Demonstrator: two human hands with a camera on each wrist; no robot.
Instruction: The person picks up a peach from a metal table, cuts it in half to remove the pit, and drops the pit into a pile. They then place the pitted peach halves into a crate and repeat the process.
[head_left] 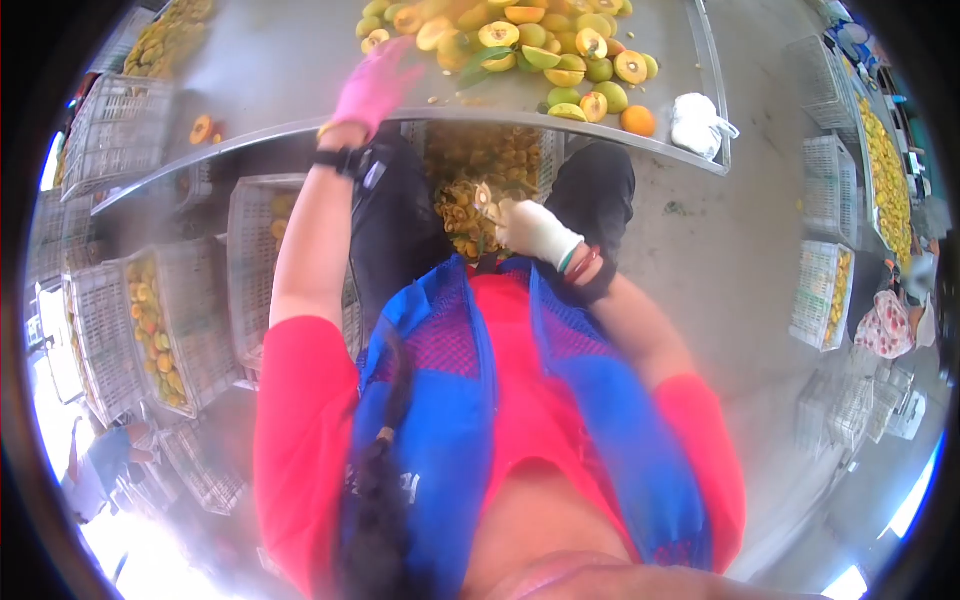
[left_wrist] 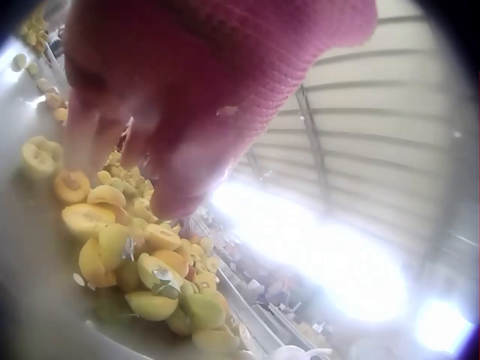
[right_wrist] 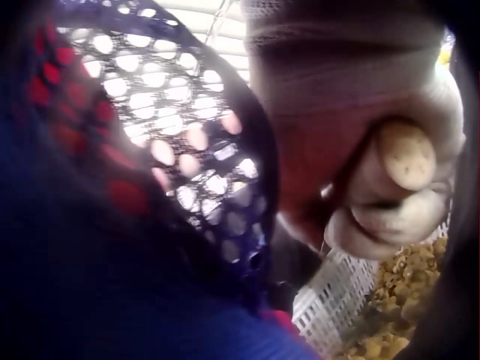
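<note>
My left hand (head_left: pixel 375 85), in a pink glove, hovers over the metal table's near edge with its fingers extended, beside a pile of halved yellow-green peaches (head_left: pixel 545 55). In the left wrist view its fingers (left_wrist: pixel 169 176) point down over the fruit halves (left_wrist: pixel 112 244), with nothing seen between them. Low between the knees, my right hand (head_left: pixel 537 230) wears a white glove. Its curled fingers grip a tool with a rounded tan handle end (right_wrist: pixel 407 155); the tool's other end cannot be told clearly. Under that hand stands a crate of fruit scraps (head_left: pixel 480 160).
A white plastic bag (head_left: pixel 697 125) lies at the table's right corner, near an orange fruit (head_left: pixel 637 121). Crates of fruit (head_left: pixel 160 330) stand on the left. More crates (head_left: pixel 828 185) line the right. The table's metal rim (head_left: pixel 290 125) crosses in front of the knees.
</note>
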